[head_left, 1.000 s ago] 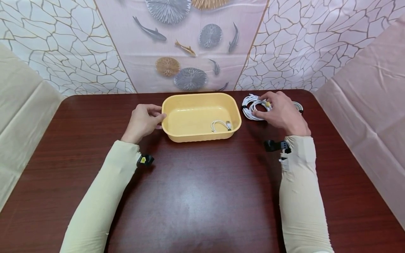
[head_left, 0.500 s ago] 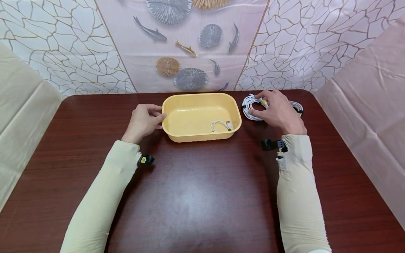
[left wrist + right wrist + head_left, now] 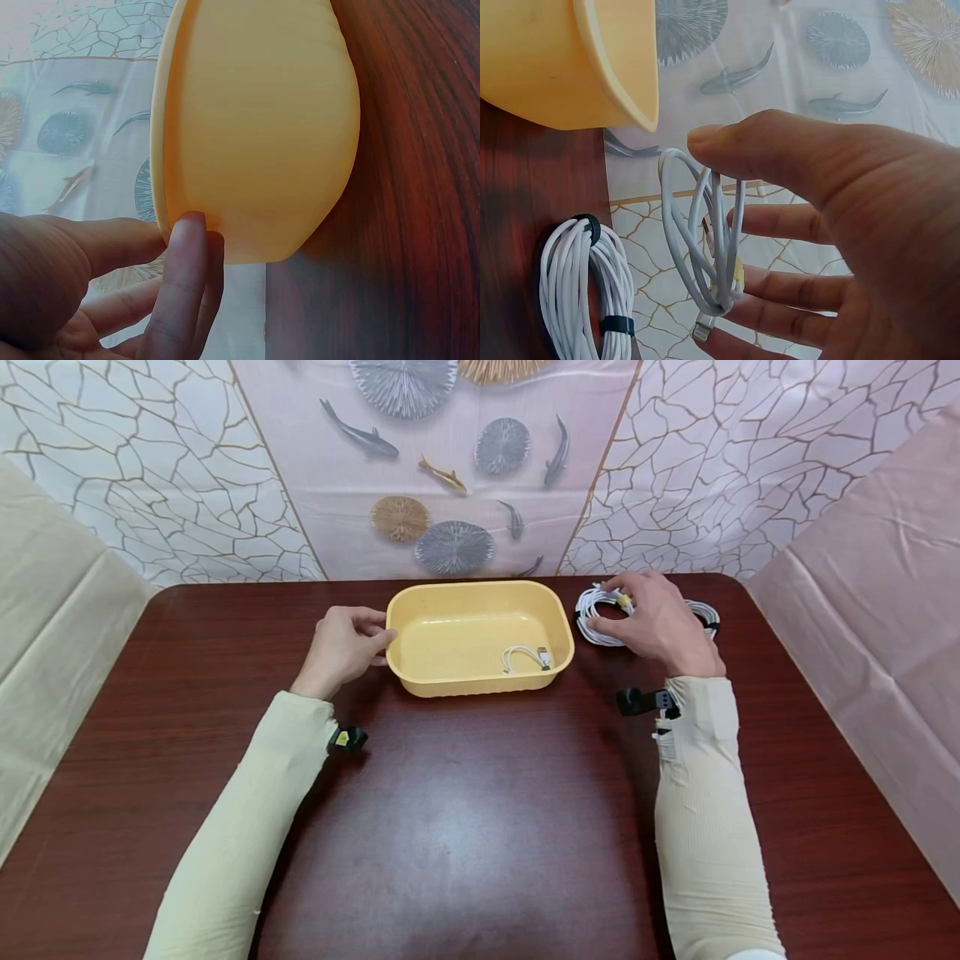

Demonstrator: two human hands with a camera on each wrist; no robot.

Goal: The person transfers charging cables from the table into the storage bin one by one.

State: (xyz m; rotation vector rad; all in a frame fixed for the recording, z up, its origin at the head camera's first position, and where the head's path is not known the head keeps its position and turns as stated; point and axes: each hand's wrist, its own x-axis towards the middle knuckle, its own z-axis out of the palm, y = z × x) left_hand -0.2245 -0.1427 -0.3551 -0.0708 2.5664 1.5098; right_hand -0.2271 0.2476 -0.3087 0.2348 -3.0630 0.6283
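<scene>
My left hand (image 3: 341,647) pinches the left end of a yellow plastic basin (image 3: 472,687), thumb at the rim and fingertips against the outer wall (image 3: 262,135). Inside the basin, toward its front right, lies a short white USB cable (image 3: 543,657). At the right, my right hand (image 3: 663,625) holds a small coiled white charging cable (image 3: 718,240) between thumb and fingers. That cable has a yellow tie (image 3: 739,274) and a metal-tipped plug (image 3: 703,328) hanging below. Below it on the table sits a larger white cable coil (image 3: 574,292) bound with black straps.
Another coiled cable (image 3: 707,614) with a black strap lies on the dark red table (image 3: 465,810), partly behind the right hand. A patterned cloth backdrop (image 3: 457,468) rises at the table's back edge, and pale cloth stands at both sides.
My right hand has shifted slightly left with the small coiled cable, uncovering more of the coil at far right. My left hand and the basin stay in place.
</scene>
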